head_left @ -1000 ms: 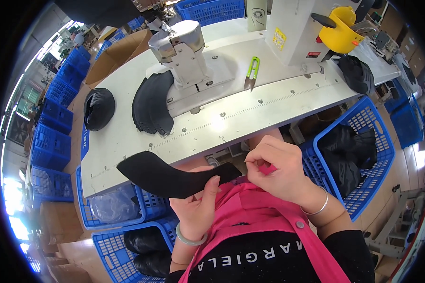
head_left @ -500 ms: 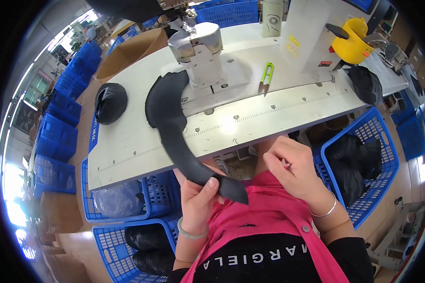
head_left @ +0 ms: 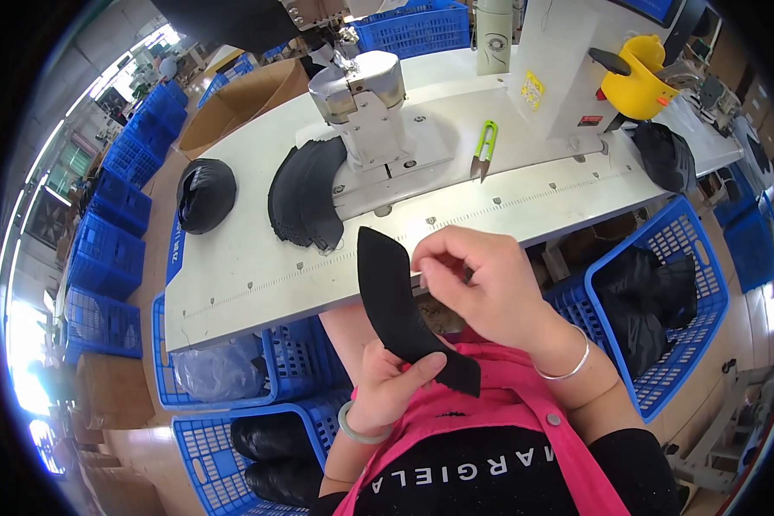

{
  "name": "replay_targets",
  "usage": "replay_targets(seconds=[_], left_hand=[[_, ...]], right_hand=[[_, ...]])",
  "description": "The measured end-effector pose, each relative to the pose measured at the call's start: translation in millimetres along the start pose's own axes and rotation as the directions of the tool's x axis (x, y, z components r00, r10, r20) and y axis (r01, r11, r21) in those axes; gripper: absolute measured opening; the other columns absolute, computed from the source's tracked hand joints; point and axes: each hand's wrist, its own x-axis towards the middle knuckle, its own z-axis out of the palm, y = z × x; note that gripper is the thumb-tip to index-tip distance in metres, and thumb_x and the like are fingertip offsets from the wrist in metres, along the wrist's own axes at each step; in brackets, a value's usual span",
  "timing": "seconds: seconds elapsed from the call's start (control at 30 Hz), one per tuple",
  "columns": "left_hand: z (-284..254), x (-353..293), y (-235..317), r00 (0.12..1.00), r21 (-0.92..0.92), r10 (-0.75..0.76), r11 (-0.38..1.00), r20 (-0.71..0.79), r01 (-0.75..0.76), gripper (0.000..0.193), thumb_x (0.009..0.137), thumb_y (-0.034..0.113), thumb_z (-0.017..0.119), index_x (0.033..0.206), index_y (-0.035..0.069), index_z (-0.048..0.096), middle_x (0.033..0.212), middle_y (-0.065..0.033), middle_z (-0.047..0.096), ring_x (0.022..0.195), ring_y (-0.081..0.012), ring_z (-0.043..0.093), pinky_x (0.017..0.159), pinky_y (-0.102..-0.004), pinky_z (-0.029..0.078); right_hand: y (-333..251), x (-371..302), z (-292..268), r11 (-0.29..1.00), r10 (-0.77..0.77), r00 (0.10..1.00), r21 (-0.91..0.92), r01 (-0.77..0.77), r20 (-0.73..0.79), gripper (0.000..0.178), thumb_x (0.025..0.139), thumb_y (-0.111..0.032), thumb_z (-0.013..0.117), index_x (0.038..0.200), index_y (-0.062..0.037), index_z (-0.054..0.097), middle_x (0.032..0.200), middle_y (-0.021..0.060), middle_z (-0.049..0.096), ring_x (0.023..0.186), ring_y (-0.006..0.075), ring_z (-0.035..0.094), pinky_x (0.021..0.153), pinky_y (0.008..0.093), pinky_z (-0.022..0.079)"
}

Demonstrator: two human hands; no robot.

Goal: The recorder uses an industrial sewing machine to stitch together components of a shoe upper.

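Note:
A curved black fabric piece (head_left: 387,297) is held up in front of the table's near edge. My left hand (head_left: 387,383) grips its lower end, thumb on top and fingers beneath. Close beside the piece's upper right edge is my right hand (head_left: 482,275), its fingers curled and thumb pressed in; whatever they pinch, if anything, is too small to make out. A stack of similar black pieces (head_left: 305,193) lies on the table, left of the post-bed sewing machine (head_left: 361,103). Green-handled thread snips (head_left: 485,150) rest to the machine's right.
The white table (head_left: 258,301) carries a black shoe upper (head_left: 205,196) at left and another black upper (head_left: 665,156) at right. Blue baskets (head_left: 593,284) with black pieces stand below on both sides. A yellow holder (head_left: 636,82) and a pale bottle (head_left: 494,39) are farther back.
The fabric piece has come off the stack toward me, its far end now standing free. My right hand has moved left and forward to its edge.

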Motion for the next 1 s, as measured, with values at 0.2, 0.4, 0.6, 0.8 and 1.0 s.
replay_targets(seconds=[0.2, 0.4, 0.6, 0.8, 1.0], left_hand=[[-11, 1, -11, 0.992, -0.383, 0.037, 0.924, 0.119, 0.011, 0.018, 0.077, 0.011, 0.067, 0.081, -0.003, 0.057, 0.059, -0.0076, 0.055, 0.047, -0.0128, 0.044, 0.045, -0.0265, 0.031], [-12, 4, -14, 0.935, -0.581, 0.041, 0.793, 0.352, 0.184, 0.02, 0.078, 0.016, 0.065, 0.074, 0.0, 0.053, 0.054, -0.0056, 0.047, 0.043, -0.0139, 0.038, 0.044, -0.0286, 0.025], [0, 2, -7, 0.976, -0.492, -0.024, 0.861, 0.216, 0.13, 0.02, 0.077, 0.014, 0.066, 0.074, -0.001, 0.053, 0.055, -0.0061, 0.048, 0.043, -0.0137, 0.038, 0.045, -0.028, 0.026], [-5, -3, -7, 0.992, -0.318, -0.063, 0.943, 0.107, 0.094, 0.023, 0.075, 0.014, 0.07, 0.076, -0.003, 0.055, 0.06, -0.0094, 0.053, 0.045, -0.0145, 0.042, 0.047, -0.0265, 0.031], [1, -6, 6, 0.994, -0.201, -0.104, 0.974, 0.013, 0.105, 0.021, 0.075, 0.011, 0.069, 0.083, -0.006, 0.06, 0.069, -0.0107, 0.061, 0.048, -0.01, 0.047, 0.045, -0.0206, 0.036]], right_hand=[[7, -1, -3, 0.992, -0.08, 0.997, 0.097, 0.079, 0.007, 0.012, 0.081, 0.0, 0.064, 0.093, -0.0004, 0.066, 0.075, 0.0005, 0.055, 0.062, 0.0058, 0.049, 0.055, 0.0193, 0.037], [-1, -3, 3, 0.991, -0.088, 0.996, 0.1, 0.087, 0.002, 0.009, 0.076, 0.003, 0.069, 0.085, -0.0005, 0.069, 0.073, 0.0004, 0.053, 0.06, 0.0054, 0.046, 0.052, 0.0199, 0.034], [0, -1, 3, 0.964, -0.258, 0.965, -0.083, 0.253, -0.053, 0.008, 0.07, -0.001, 0.071, 0.077, -0.0021, 0.067, 0.071, 0.0023, 0.053, 0.059, 0.0093, 0.046, 0.052, 0.022, 0.036], [4, 1, -2, 0.903, -0.408, 0.903, -0.204, 0.378, -0.132, 0.008, 0.068, 0.001, 0.068, 0.075, -0.0028, 0.066, 0.076, 0.0041, 0.05, 0.067, 0.0138, 0.048, 0.057, 0.0234, 0.039], [3, -1, -4, 0.912, -0.403, 0.905, -0.149, 0.383, -0.139, 0.013, 0.068, -0.001, 0.07, 0.079, -0.0072, 0.065, 0.08, 0.0046, 0.049, 0.067, 0.0192, 0.05, 0.057, 0.0277, 0.043]])
